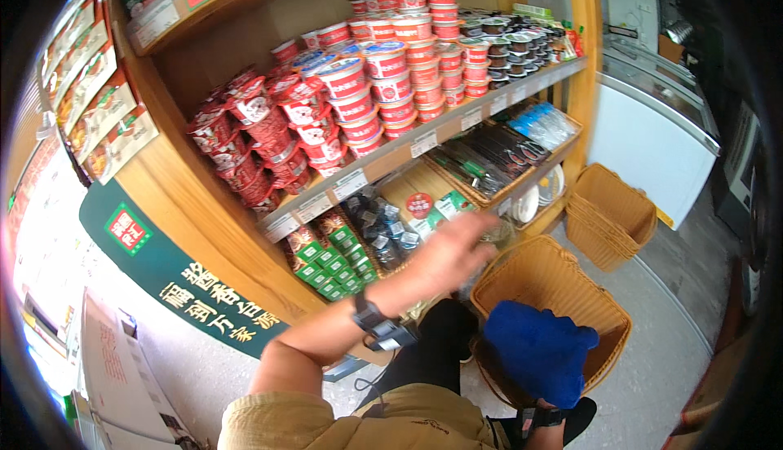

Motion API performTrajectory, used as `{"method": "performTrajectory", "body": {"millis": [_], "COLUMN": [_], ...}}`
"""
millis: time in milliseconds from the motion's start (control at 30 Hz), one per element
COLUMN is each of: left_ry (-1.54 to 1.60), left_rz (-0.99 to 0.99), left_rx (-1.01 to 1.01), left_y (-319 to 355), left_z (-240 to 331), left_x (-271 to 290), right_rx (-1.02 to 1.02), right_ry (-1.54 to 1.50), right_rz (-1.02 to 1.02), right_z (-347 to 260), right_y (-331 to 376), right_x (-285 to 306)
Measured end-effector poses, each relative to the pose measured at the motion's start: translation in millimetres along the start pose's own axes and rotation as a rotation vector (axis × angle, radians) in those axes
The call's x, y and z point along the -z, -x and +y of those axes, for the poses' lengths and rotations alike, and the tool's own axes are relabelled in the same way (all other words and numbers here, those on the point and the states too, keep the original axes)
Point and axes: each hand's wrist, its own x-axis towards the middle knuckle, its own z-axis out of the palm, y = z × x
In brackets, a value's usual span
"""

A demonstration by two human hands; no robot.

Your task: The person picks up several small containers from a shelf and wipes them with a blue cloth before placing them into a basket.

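My left hand (457,250) is stretched out toward the lower shelf, blurred, with its fingers apart and nothing in it. It is nearest to the small dark packets (379,222) and green boxes (326,262) on that shelf. A dark band with a small device (379,326) sits on the left wrist. My right hand (540,352), in a blue glove, is closed over the near rim of a wicker basket (555,279) that I hold in front of my dark-trousered knee (444,332).
A wooden shelf unit (204,197) holds red instant-noodle cups (383,83), red snack packs (253,136) and dark flat packets (489,156). A stack of wicker baskets (612,213) stands on the floor to the right, beside a white chest freezer (652,140).
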Motion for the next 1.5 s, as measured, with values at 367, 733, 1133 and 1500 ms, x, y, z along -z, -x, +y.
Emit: {"method": "performTrajectory", "body": {"millis": [367,733,1133,1500], "left_ry": [-1.362,-1.358,-0.087,0.508], "left_rz": [0.502,0.531,0.649,-0.308], "left_rx": [0.154,0.283,0.095,0.076], "left_y": [-45,-43,-35,22], "left_z": [0,-26,40,49], "left_x": [225,237,165,-112], "right_rx": [-0.010,-0.014,-0.016,0.031], "right_ry": [-0.068,-0.075,0.076,0.564], "right_rz": [-0.043,-0.064,-0.054,-0.080], "right_z": [5,11,3,-9], "right_y": [-6,-9,1,-17], "right_x": [9,13,27,29]}}
